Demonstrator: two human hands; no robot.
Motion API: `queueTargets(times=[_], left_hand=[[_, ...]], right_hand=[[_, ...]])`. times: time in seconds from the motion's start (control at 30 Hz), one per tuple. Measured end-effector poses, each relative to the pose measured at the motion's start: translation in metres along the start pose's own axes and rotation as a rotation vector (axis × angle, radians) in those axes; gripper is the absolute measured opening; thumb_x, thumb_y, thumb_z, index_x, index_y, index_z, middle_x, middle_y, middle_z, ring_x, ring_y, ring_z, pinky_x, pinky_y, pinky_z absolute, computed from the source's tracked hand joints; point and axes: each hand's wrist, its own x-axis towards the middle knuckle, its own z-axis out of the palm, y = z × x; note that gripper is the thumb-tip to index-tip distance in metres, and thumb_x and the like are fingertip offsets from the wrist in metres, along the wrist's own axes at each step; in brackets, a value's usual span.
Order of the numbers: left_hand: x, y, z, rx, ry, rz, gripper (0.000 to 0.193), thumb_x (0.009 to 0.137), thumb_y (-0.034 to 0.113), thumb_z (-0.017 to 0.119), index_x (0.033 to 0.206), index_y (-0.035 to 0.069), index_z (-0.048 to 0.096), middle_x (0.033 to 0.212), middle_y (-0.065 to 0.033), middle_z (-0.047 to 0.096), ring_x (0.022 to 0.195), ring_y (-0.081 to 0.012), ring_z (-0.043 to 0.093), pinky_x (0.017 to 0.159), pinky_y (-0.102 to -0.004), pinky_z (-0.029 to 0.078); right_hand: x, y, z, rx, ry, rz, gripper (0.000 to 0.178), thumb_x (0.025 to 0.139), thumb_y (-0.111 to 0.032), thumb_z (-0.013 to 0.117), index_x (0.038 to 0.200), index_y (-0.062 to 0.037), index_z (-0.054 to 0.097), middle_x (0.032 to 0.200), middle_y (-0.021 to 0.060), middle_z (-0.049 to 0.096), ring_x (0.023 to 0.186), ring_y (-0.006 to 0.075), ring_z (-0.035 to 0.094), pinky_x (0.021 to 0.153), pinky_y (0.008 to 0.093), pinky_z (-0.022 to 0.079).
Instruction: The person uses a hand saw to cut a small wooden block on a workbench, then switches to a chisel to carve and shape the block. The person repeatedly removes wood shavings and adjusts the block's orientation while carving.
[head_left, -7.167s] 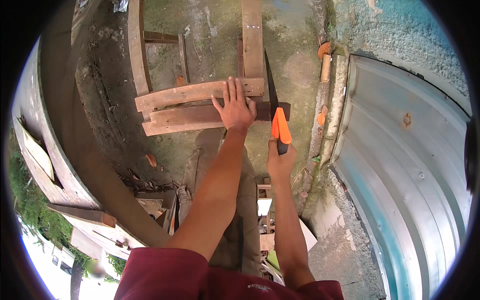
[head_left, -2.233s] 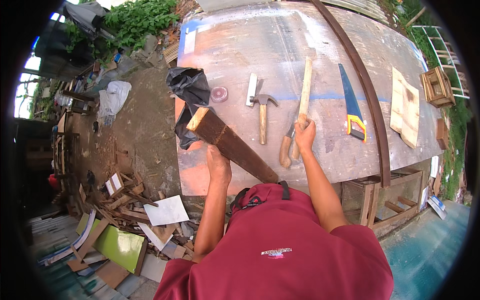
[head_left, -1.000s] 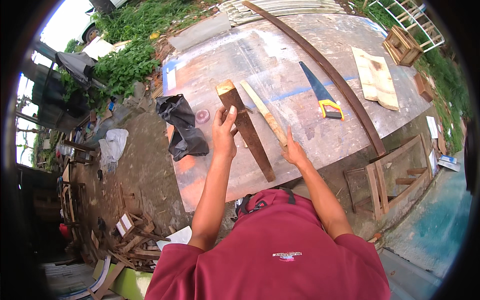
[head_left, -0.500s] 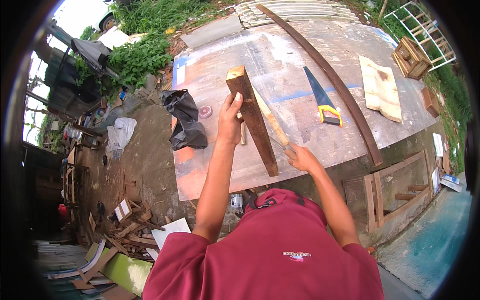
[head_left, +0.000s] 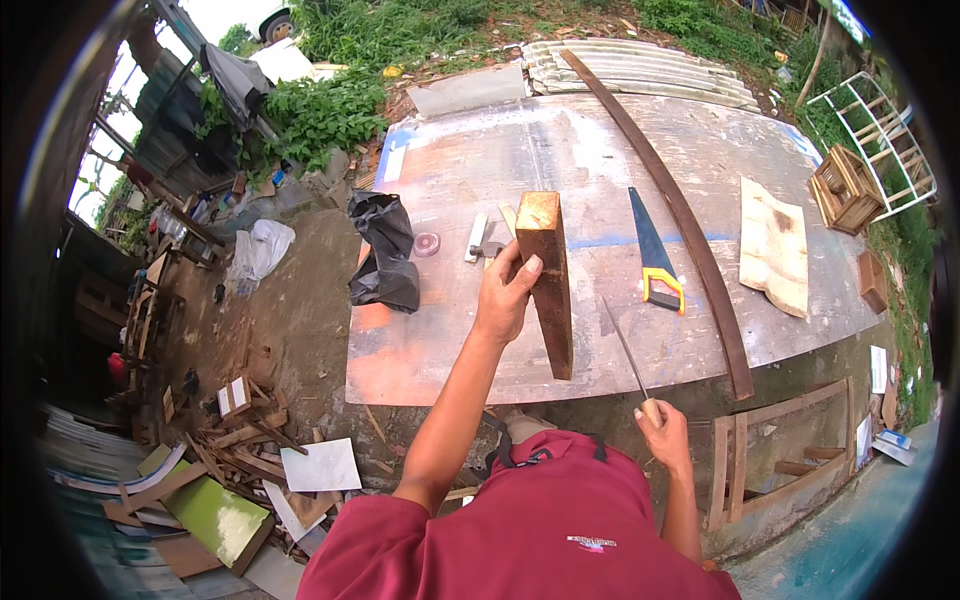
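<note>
I hold a long knife (head_left: 628, 355) and a dark timber (head_left: 554, 290) by the worktop (head_left: 450, 350).
My right hand (head_left: 666, 435), just off the near edge, grips the knife's wooden handle; my left hand (head_left: 506, 302) wraps around the timber, tilted over the worktop, though I can't tell whether its lower end touches. Beyond lie a handsaw (head_left: 652, 250), then corrugated sheets (head_left: 640, 75).

- Dark red, short-sleeved cloth shirt (head_left: 480, 540), with a small pale-and-pink printed mark (head_left: 592, 544) right of its middle
- Black fabric straps (head_left: 505, 450) at the shirt's far edge
- Patch of tan cloth (head_left: 525, 427) just beyond
- Left hand (head_left: 508, 297) and right hand (head_left: 664, 432), both bare
</note>
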Motion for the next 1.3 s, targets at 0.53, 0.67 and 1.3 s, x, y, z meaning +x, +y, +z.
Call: queueTargets(times=[0.53, 0.67, 1.3], left_hand=[[0.064, -0.103, 0.051, 0.37, -0.152, 0.046, 0.071, 0.087, 0.027, 0.079, 0.143, -0.005, 0.049, 0.135, -0.0158, 0.057, 0.131, -0.0278, 0.053, 0.109, -0.04, 0.043], [0.063, -0.107, 0.058, 0.375, -0.168, 0.052, 0.068, 0.087, 0.026, 0.08, 0.142, -0.002, 0.051, 0.136, -0.0141, 0.054, 0.132, -0.0276, 0.052, 0.108, -0.0424, 0.045], [0.065, -0.105, 0.042, 0.454, -0.266, 0.122, 0.065, 0.084, 0.026, 0.082, 0.137, 0.001, 0.056, 0.134, -0.0118, 0.053, 0.128, -0.0255, 0.053, 0.102, -0.043, 0.05]], right_hand=[[0.044, -0.169, 0.0, 0.166, 0.624, -0.43, 0.035, 0.091, -0.01, 0.066, 0.12, 0.0051, 0.055, 0.092, 0.0277, 0.068, 0.089, 0.0436, 0.07, 0.075, 0.0478, 0.053], [0.058, -0.183, -0.001, 0.121, 0.594, -0.372, 0.035, 0.091, -0.01, 0.066, 0.12, 0.0059, 0.054, 0.09, 0.0274, 0.068, 0.081, 0.0439, 0.07, 0.07, 0.0479, 0.054], [0.066, -0.186, 0.0, 0.406, 0.31, -0.158, 0.027, 0.094, -0.012, 0.063, 0.116, 0.0011, 0.055, 0.076, 0.0154, 0.066, 0.065, 0.0298, 0.068, 0.057, 0.0407, 0.051]])
